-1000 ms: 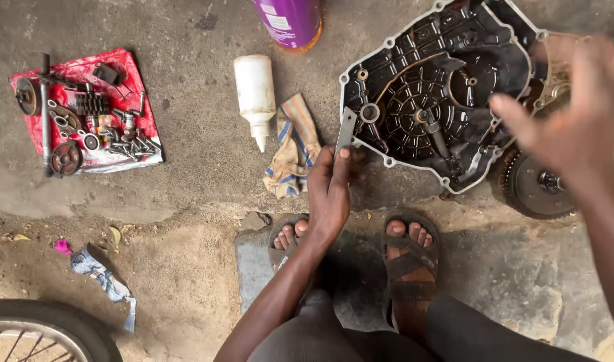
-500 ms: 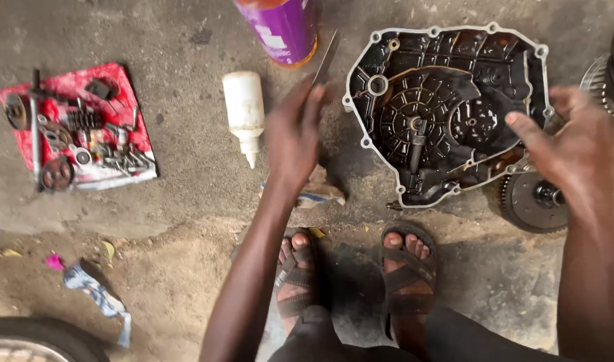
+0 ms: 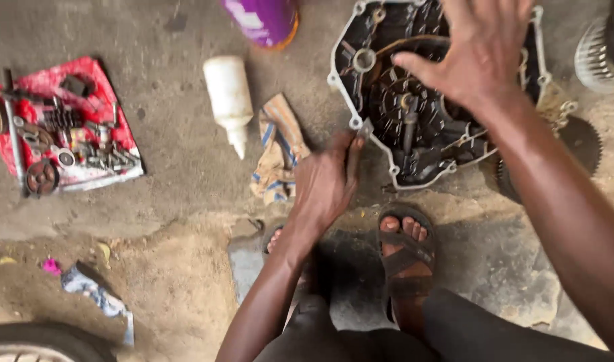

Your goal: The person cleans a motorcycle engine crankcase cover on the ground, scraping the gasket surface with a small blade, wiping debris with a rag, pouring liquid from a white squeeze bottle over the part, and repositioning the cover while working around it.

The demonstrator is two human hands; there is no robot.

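A dark engine cover [image 3: 414,141] with a pale metal rim lies open side up on the concrete. My right hand [image 3: 481,50] hovers over it with the fingers spread, holding nothing. My left hand [image 3: 327,181] sits at the cover's near left edge, gripping a thin flat metal tool [image 3: 360,134] whose tip points at the rim. A striped rag [image 3: 280,144] lies just left of that hand. My sandalled feet [image 3: 404,251] are below the cover.
A white squeeze bottle [image 3: 230,97] lies left of the rag, a purple can [image 3: 263,20] stands at the top. A red cloth [image 3: 65,127] at the left holds several small metal parts. Toothed discs [image 3: 578,137] sit right of the cover. A tyre [image 3: 45,342] shows at bottom left.
My left hand came back down from near the purple can to the cover's near left edge with the tool. My right hand swung from the cover's right side to above it.
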